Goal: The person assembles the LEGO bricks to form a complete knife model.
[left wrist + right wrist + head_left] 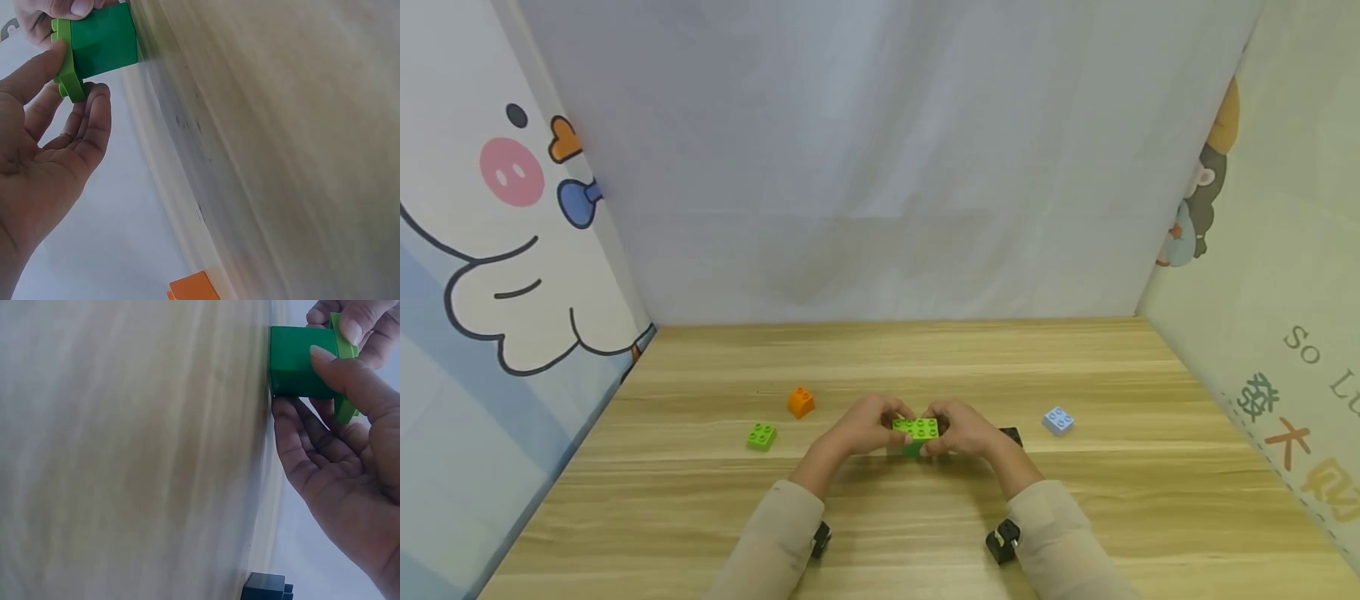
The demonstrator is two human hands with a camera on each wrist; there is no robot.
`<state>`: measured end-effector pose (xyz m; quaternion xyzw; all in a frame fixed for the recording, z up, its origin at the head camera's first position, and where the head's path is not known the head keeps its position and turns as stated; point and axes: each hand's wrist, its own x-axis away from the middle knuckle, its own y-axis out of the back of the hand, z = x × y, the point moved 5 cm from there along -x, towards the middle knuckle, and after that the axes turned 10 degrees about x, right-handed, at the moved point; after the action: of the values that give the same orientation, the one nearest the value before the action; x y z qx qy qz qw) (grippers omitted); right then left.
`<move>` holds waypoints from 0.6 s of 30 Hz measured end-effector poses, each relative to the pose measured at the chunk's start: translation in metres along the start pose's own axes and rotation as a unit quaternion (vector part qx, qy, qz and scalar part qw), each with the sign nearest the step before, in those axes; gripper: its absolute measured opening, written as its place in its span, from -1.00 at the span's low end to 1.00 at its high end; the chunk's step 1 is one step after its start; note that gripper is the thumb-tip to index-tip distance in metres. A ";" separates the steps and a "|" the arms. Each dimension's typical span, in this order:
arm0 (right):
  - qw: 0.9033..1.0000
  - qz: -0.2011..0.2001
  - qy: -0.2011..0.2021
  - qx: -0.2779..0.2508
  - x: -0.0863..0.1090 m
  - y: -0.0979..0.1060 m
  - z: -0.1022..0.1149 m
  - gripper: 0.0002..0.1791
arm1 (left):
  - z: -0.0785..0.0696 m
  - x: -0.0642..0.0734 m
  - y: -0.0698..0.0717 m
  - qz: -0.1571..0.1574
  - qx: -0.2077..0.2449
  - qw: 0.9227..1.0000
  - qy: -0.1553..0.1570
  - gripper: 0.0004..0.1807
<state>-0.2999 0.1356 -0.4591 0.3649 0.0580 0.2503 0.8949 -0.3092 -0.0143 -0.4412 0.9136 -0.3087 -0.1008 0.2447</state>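
Note:
Both hands meet over the middle of the table around two stacked toy bricks. A flat light green studded brick (916,428) sits on top of a taller dark green brick (103,42) and overhangs it at the ends. My left hand (867,425) pinches one end of the light green brick between thumb and fingers. From the other side, my right hand (970,429) grips the stack. Its thumb presses on the dark green brick's near face in the right wrist view, with the fingers behind. The dark green brick's underside is right at the tabletop.
To the left lie an orange sloped brick (801,402) and a small lime green brick (762,437). A light blue brick (1058,421) lies to the right. Partly hidden behind the right wrist is a black brick (1012,436). A pale curtain (880,208) hangs along the table's back edge.

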 end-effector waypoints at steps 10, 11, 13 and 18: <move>1.000 -0.005 0.000 -0.010 0.003 0.000 0.001 -0.62 | 0.001 0.001 0.000 0.010 0.007 1.000 0.002 -0.68; 1.000 -0.005 -0.001 -0.011 0.003 0.001 0.001 -0.62 | 0.001 0.001 -0.001 0.011 0.009 1.000 0.001 -0.68; 1.000 -0.006 0.000 -0.013 0.003 0.001 0.001 -0.63 | 0.001 0.001 0.000 0.012 0.012 1.000 -0.001 -0.68; 1.000 -0.009 0.002 -0.007 0.002 0.001 0.000 -0.64 | -0.001 0.000 0.000 0.014 0.013 1.000 -0.009 -0.68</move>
<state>-0.2991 0.1374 -0.4583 0.3572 0.0617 0.2434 0.8996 -0.3086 -0.0143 -0.4404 0.9111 -0.3254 -0.1019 0.2314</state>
